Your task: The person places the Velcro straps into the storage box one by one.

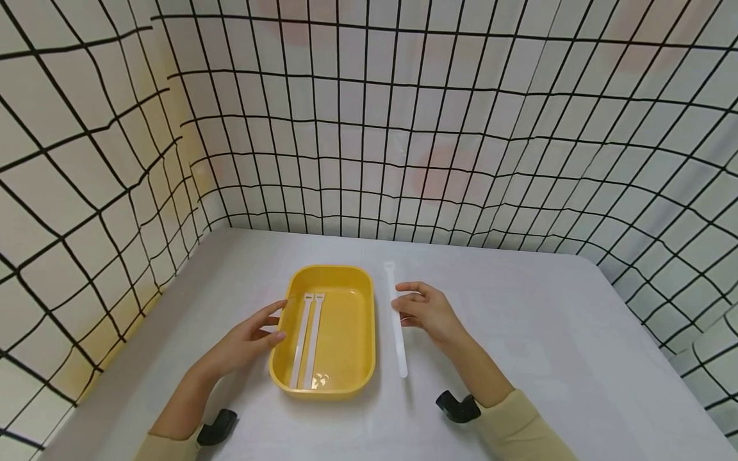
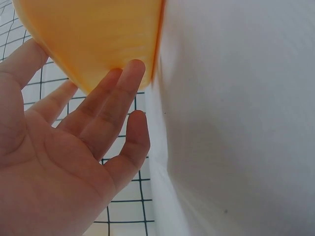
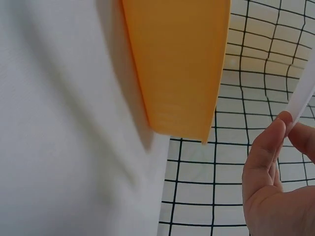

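A yellow tray (image 1: 346, 378) sits on the table. Inside it, toward its left side, two white cable ties (image 1: 301, 342) with slotted heads lie side by side. My left hand (image 1: 248, 339) is at the tray's left side, its fingers spread and loosely extended against the wall, as the left wrist view also shows. To the right of the tray, my right hand (image 1: 426, 314) pinches another white cable tie (image 1: 400, 346) between thumb and fingers. That tie is held above the table, running lengthwise beside the tray; in the right wrist view only part of it shows.
A white cloth covers the table (image 1: 519, 333). Black wire grid panels (image 1: 369, 128) stand at the back and sides. A black elbow-shaped piece sits at each wrist, the right one (image 1: 458, 407) and the left one (image 1: 218, 428).
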Demonstrator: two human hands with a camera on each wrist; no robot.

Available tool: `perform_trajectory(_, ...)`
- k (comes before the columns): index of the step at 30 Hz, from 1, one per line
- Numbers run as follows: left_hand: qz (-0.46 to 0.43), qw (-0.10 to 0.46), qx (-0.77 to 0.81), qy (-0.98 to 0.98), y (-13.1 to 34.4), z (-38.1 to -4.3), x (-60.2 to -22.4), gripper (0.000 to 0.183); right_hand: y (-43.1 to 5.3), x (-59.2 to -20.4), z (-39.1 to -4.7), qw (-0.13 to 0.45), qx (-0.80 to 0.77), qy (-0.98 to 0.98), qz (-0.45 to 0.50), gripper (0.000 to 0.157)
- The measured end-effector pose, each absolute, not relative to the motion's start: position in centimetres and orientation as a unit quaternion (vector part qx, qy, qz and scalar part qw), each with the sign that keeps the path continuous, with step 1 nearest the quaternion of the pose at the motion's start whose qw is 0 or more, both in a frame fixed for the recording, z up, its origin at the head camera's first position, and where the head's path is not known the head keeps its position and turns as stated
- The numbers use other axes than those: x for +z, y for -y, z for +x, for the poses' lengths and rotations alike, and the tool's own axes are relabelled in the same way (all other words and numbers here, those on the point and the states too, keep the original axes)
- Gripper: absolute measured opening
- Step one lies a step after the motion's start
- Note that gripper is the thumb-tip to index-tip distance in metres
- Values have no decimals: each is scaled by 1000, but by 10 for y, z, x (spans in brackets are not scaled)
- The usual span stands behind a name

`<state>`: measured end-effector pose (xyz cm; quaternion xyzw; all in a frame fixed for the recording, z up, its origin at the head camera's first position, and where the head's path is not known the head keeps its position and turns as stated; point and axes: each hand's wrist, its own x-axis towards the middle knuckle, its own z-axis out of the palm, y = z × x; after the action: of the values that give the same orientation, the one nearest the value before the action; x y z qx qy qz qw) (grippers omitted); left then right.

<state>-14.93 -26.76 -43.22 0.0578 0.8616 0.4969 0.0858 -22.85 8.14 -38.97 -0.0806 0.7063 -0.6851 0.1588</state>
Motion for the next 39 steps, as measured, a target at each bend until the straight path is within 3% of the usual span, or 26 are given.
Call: perform_trajectory(39, 41, 88, 498, -862, 266, -149, -432, 66, -7, -397, -231, 193, -696, -687, -80, 36)
